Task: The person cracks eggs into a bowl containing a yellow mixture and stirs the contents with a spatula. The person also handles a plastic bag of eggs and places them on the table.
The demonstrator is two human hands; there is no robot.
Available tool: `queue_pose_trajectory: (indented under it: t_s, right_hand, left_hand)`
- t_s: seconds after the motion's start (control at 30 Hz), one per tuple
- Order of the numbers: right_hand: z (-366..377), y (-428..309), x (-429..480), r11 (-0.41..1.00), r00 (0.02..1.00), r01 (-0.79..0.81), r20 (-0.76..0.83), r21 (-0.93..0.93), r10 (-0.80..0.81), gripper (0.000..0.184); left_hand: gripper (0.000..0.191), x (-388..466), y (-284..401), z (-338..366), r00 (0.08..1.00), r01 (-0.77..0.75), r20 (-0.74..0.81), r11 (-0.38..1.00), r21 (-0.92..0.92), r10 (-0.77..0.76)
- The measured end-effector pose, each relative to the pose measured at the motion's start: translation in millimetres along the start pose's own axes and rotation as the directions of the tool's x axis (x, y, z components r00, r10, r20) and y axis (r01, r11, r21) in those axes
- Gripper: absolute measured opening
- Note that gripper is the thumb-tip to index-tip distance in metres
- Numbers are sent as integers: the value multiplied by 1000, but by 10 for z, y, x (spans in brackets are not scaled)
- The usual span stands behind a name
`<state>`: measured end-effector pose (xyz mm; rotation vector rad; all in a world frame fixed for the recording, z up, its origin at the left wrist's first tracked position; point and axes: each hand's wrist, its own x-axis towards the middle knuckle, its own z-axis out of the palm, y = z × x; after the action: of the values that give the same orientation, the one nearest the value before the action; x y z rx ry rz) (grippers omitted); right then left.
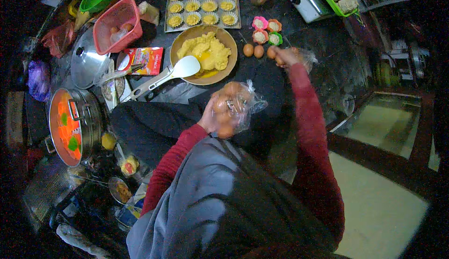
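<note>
My left hand [209, 113] cups a clear plastic bag [250, 106] of several brown eggs [224, 104] above my lap. The bag's top flares loosely to the right. My right hand [289, 57] reaches far forward, its fingers closed around a brown egg [272, 52] near the surface. Another egg [280, 61] shows just under these fingers; whether it is gripped too is unclear. Two more eggs [253, 50] sit in a row to the left. Crumpled clear plastic [308, 59] lies just beyond the right wrist, partly hidden by it.
Several coloured flower-shaped cups [260, 36] hold pale filling. A bowl [234, 61] of yellow dough carries a white spatula [186, 67]. Behind stands a tray [238, 17] of piped dough in paper cups. A pink basket [101, 45] and steamer pot [89, 118] are left.
</note>
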<state>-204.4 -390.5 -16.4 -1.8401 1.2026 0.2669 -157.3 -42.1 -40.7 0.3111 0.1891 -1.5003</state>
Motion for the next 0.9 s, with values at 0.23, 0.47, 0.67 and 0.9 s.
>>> queue_pose_trajectory:
  t_s: [0.23,0.47,0.67,0.9]
  right_hand:
    - [369,273,617,910,997,-27,-82,-414,-8,56]
    - [132,302,443,914,988,20,-132,-404,-80,52]
    - [-253,90,-870,921,958,278,-11,272,-286,16]
    - [823,40,-2122,717,688,697,268,15,-675,15]
  left_hand:
    - [46,23,-11,162,991,-111,-46,965,239,126]
    - [46,-23,31,204,997,-27,-65,1000,3,28]
    - [51,-10,25,5,998,-18,65,997,78,13]
    - [57,-33,8,-35,1000,24,-12,998,64,-23]
